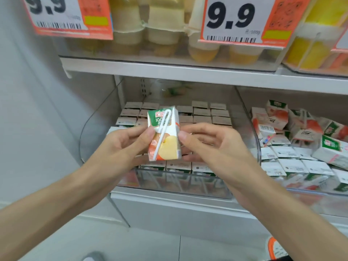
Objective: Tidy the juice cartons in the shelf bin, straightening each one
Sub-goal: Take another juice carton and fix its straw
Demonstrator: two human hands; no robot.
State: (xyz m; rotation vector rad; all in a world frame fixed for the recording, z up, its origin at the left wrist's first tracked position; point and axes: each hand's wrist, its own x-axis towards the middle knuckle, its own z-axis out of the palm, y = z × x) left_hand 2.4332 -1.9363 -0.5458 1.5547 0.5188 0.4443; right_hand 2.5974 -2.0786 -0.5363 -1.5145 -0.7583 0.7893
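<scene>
Left grip (128, 142) and right grip (211, 144) both pinch the apple juice carton (165, 129) over the clear bin (184, 183); a slip from that light hold could knock the rowed cartons (203, 113) askew.

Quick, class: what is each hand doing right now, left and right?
Left hand: grips the carton, thumb on its front.
Right hand: pinches the same carton at its right edge.
</scene>
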